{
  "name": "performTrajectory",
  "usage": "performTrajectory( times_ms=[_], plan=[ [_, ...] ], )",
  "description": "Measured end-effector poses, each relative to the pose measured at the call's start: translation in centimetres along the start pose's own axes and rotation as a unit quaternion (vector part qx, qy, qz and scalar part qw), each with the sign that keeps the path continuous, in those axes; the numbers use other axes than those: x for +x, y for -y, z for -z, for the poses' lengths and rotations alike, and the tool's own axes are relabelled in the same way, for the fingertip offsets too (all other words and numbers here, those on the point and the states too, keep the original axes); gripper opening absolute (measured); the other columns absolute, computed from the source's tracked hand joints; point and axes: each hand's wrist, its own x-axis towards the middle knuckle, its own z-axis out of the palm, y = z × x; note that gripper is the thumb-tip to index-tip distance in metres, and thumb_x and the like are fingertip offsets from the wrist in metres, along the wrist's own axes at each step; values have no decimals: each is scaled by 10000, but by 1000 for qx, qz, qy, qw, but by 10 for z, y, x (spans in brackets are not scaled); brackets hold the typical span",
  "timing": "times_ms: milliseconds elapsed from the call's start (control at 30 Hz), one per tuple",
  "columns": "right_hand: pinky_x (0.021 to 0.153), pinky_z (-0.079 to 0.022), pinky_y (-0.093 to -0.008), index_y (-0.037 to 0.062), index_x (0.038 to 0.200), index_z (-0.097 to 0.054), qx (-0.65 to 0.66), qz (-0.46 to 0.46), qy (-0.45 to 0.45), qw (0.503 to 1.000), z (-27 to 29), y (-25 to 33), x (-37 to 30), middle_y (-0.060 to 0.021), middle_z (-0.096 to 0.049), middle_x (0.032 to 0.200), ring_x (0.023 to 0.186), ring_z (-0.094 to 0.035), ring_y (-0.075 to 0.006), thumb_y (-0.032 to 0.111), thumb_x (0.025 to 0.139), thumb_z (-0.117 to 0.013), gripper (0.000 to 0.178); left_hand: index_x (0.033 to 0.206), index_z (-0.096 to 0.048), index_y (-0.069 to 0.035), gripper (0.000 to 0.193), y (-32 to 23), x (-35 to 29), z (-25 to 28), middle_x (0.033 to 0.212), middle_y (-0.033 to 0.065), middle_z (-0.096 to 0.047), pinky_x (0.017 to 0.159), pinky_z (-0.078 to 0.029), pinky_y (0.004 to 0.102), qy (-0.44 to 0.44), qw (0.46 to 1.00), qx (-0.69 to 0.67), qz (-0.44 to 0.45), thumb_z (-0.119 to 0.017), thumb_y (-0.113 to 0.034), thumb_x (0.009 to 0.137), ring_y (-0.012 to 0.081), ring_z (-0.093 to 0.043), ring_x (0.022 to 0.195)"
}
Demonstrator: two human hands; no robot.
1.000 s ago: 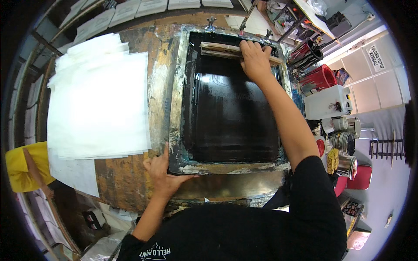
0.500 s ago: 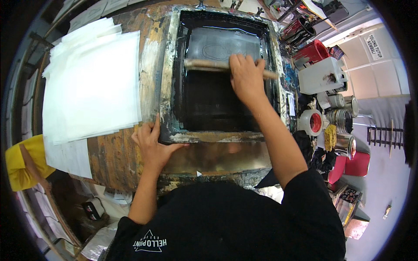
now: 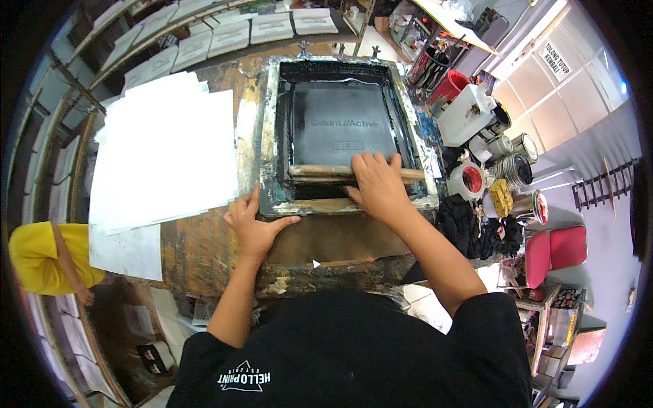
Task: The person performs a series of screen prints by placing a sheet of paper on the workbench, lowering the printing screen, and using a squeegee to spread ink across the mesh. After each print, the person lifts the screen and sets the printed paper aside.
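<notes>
A screen-printing frame [image 3: 271, 129] lies on the worktable, its rails smeared with paint and its mesh dark with black ink. Across the near part of the mesh lies a wooden-handled squeegee [image 3: 320, 171]. My right hand [image 3: 379, 187] is closed on the squeegee right of its middle, with the thumb on the near side. Beyond it, faint lettering and a small outlined box show in the mesh [image 3: 347, 109]. My left hand [image 3: 252, 226] is spread against the frame's near left corner, thumb along the near rail and forefinger along the left one.
A stack of white sheets [image 3: 170, 149] covers the worktable's left part. Along the right edge stand a white jerrycan [image 3: 466, 115], paint tins [image 3: 513, 170], a yellow sponge [image 3: 501, 197] and black rags [image 3: 462, 224]. A person in yellow [image 3: 47, 258] is at the far left.
My right hand has pulled the squeegee toward me, from the frame's upper half to near its front rail. More of the mesh shows behind it. My left hand stays at the corner; the view has shifted.
</notes>
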Motion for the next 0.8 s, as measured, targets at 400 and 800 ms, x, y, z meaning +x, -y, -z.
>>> performTrajectory(
  times_ms=[400,800],
  plan=[
    [900,-393,-510,122,975,-650,-62,43,-308,948,118,-37,81,-75,-671,902,908,-657,-293,467,883,-750,371,1547,-307,29,753,-29,128,-4,1402,166,-564,954,-532,331,-236,811,-515,-143,-749,-268,1014,217,-665,1082],
    [503,-455,-344,54,700,-625,22,-26,-250,968,209,-44,168,-57,-606,581,523,-562,-177,740,1067,-397,811,1059,-820,-124,167,21,295,-173,967,122,-636,815,-508,430,-136,951,86,-265,-751,-261,994,308,-605,851]
  ],
)
